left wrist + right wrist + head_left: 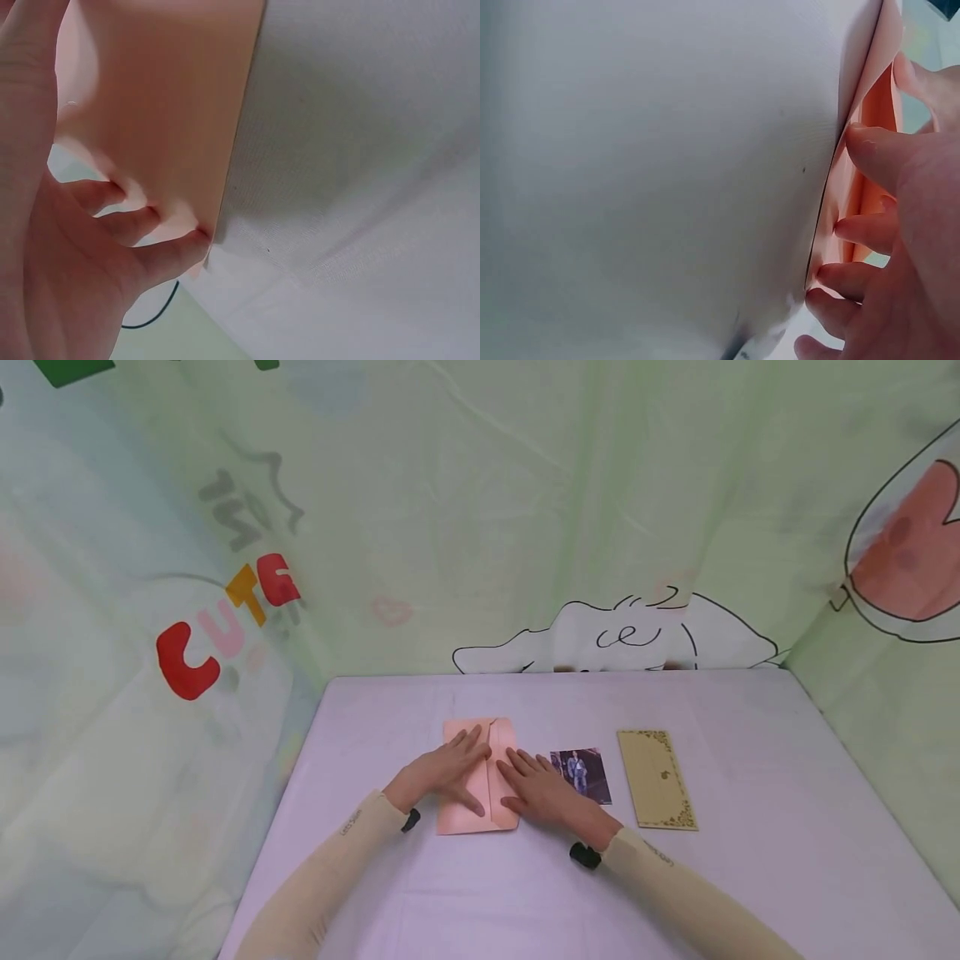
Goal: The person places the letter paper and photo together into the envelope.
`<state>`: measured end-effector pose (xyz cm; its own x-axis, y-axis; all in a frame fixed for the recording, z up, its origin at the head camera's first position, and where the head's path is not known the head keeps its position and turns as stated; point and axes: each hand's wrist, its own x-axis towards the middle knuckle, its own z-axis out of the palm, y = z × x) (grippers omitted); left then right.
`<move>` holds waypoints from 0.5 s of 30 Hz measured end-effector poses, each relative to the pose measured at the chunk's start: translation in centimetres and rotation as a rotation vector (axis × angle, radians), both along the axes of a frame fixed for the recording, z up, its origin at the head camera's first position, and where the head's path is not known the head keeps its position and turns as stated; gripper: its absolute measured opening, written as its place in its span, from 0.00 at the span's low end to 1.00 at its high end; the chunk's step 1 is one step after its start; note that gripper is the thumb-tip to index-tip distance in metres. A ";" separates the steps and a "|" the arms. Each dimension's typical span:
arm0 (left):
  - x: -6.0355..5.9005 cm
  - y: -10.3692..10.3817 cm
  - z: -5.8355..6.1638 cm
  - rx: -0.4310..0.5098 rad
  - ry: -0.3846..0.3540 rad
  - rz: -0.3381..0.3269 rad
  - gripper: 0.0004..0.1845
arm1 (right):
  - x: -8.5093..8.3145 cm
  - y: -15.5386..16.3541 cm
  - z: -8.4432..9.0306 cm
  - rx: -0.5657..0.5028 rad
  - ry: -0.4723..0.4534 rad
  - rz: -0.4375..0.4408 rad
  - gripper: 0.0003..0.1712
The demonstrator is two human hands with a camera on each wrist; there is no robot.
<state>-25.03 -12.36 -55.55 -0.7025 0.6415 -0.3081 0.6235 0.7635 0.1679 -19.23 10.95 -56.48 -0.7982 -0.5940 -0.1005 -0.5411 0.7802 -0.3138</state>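
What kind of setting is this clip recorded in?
Probably a makeshift indoor recording corner, not a proper office or workshop. A small table under a plain pale cloth is walled in by draped cartoon-print sheets. The only things on it are stationery: a pink envelope under both hands, a photo and a gold-patterned card.

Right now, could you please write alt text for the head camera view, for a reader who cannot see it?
Two hands, the left hand and right hand, press flat on a pink envelope lying on a white table. To its right lie a small photo and a gold-patterned card, with a cartoon-printed green backdrop behind.
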 end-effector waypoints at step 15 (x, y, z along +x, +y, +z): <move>0.2 0.1 0.3 0.012 -0.011 0.008 0.58 | 1.0 0.8 0.1 -0.075 0.003 -0.028 0.38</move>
<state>-24.84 -12.26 -55.25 -0.7042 0.6397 -0.3080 0.6154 0.7663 0.1844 -18.26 11.75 -56.36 -0.8149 -0.5771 -0.0544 -0.5202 0.7695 -0.3703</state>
